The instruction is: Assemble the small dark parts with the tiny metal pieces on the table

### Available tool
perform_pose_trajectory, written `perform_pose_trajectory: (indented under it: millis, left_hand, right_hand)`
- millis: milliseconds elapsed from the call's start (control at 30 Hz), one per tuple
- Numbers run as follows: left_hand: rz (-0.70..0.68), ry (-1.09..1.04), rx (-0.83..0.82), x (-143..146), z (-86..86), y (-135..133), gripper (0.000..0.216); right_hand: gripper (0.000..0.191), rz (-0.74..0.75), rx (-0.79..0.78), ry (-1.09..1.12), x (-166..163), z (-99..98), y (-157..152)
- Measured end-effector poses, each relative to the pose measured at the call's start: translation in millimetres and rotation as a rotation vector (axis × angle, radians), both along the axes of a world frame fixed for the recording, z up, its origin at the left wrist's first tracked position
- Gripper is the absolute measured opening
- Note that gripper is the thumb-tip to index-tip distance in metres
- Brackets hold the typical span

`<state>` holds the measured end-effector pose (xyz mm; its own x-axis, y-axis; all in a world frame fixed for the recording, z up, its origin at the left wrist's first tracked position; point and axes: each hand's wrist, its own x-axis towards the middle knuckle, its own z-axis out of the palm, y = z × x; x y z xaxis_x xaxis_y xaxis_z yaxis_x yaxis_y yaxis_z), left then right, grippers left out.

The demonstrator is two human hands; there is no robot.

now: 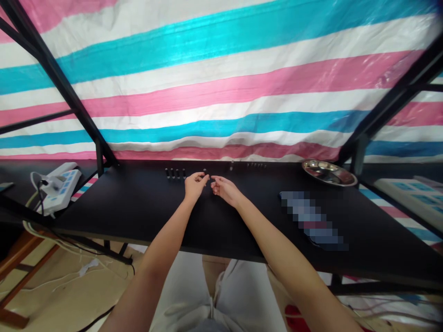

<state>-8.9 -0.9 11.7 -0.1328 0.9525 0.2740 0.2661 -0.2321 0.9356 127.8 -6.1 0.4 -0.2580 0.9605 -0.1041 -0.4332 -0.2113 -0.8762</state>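
Note:
My left hand point(195, 185) is over the table's far middle, thumb and fingers closed in a pinch. Facing it, my right hand point(224, 189) has its fingertips curled together, a narrow gap from the left ones. Whatever either pinch holds is too small to make out. Just beyond the left fingertips is a small dark piece with a light top point(205, 170). To the left stand several short black cylinders with pale ends point(177, 174) in a row. Past my right hand stands a small pale, shiny upright piece point(231, 165), and right of it a line of several tiny screw-like pieces point(256, 165).
A round shiny metal tray point(328, 174) sits at the table's back right. Nearer me on the right lies a blurred-out flat object point(311, 219). White power strips point(65, 189) with cables are at the left. Black frame posts point(74, 101) and striped sheeting point(221, 83) stand behind.

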Motion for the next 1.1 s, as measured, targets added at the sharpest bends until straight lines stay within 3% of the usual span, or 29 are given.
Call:
perform_pose_trajectory:
  millis: [133,300,633,1100]
  left_hand:
    - [0.269,0.304,-0.028,-19.9,-0.7,10.2,0.028]
    - [0.371,0.498,-0.129,-30.0,-0.3,16.0,0.027]
    - [0.409,0.596,-0.183,-34.4,-2.2,20.3,0.029]
    - [0.408,0.550,-0.225,-32.9,-0.9,19.9,0.030]
  right_hand:
    - [0.025,-0.003,-0.011,-0.024,0.1,1.0,-1.5]
    - [0.024,0.013,-0.003,-0.043,0.7,2.0,-2.2]
    - [0.025,0.027,0.019,-0.052,0.8,1.0,-1.3]
    - [0.024,0.004,0.013,-0.047,2.9,2.1,-1.1]
